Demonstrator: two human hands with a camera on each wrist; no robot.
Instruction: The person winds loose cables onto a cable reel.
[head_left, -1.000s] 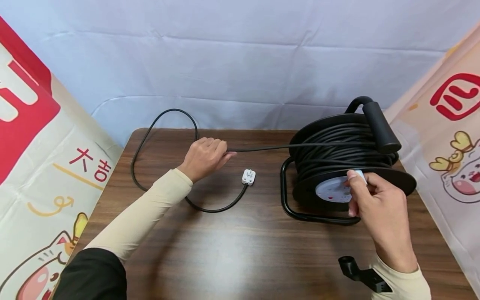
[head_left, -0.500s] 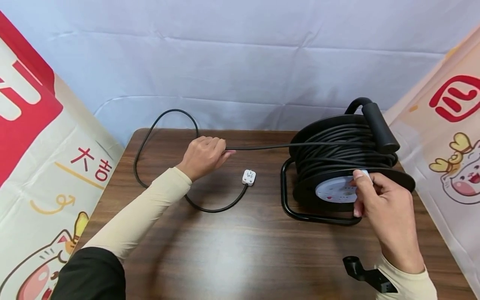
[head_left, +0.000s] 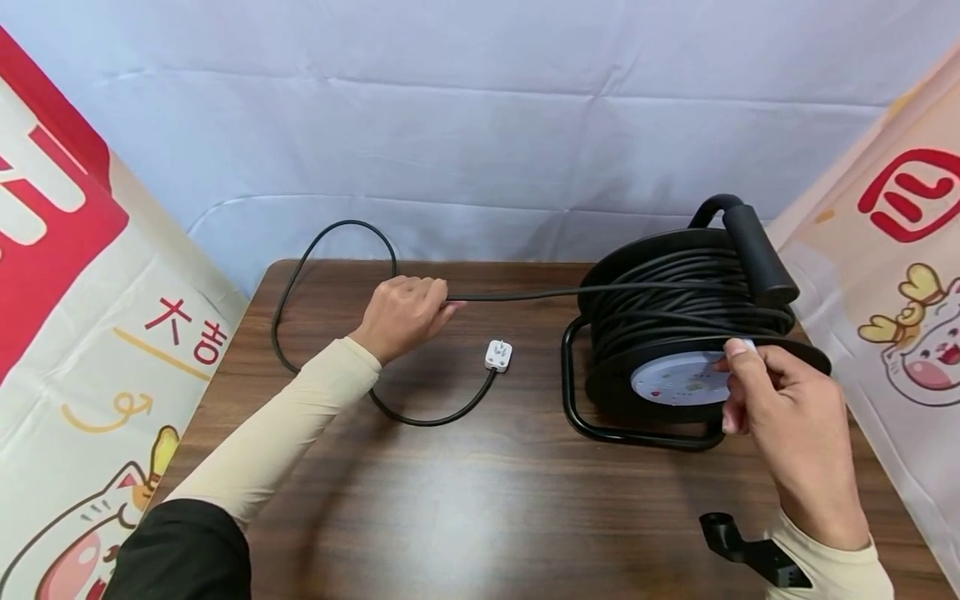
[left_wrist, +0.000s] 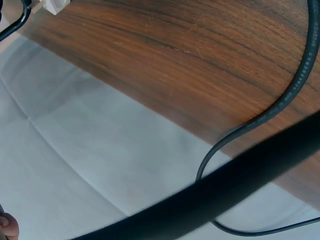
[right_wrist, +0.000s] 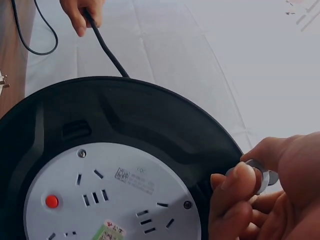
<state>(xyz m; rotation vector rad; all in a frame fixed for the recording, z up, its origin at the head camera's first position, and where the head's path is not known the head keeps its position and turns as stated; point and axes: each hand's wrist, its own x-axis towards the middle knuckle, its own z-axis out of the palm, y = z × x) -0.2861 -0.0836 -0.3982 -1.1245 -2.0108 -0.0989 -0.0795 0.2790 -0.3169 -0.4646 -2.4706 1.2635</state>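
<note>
On the right of the table stands a black cable reel with black cable wound thickly round its drum. Its round pale socket panel faces me. My right hand pinches a light grey crank knob at the rim of the reel's front disc. Over the table's back half, my left hand grips the black cable, whose stretch to the reel runs nearly straight. Left of that hand the cable makes a wide loop and ends in a white plug, prongs showing, lying on the wood.
The reel rests on a black tubular frame with a padded carrying handle on top. White cloth hangs behind the wooden table. Printed banners flank both sides. A black camera mount sits on my right wrist.
My right hand has moved rightward with the crank knob, uncovering more of the socket panel. The left-hand cable loop has drawn in slightly to the right; my left hand has barely shifted.
</note>
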